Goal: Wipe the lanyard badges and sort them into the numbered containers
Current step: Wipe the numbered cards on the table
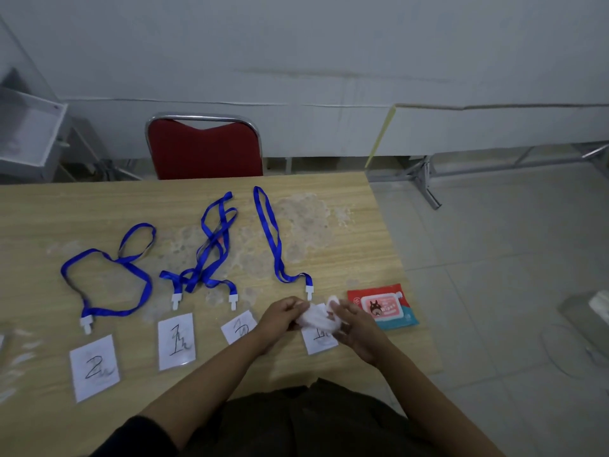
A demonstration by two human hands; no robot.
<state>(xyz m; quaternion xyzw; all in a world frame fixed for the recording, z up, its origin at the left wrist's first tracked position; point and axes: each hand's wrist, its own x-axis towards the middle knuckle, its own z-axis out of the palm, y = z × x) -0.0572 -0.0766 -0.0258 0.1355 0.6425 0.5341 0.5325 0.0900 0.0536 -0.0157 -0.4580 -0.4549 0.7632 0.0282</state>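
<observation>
Four badges lie in a row on the counter [329, 206], each with a blue strap stretched away from us. We hold a white wipe [316, 316] between both hands: the left hand [280, 319] pinches one end with curled fingers, and the right hand [354, 328] grips the other end, so the wipe is pulled out between them. We judge that we are unfolding it to get a flat side for wiping.

The badge with a partly hidden number [319, 339] lies directly under the hands, so it is probably the first one to clean. The badge marked 3 [239, 326] is just beside the left hand, the badge marked 1 [176, 341] is further to the left, and the badge marked 2 [94, 367] is the furthest on that side. The red pack of wipes [384, 306] rests just beyond the right hand, close for taking another sheet.

The numbered containers are not in view, so sorting has not started.
</observation>
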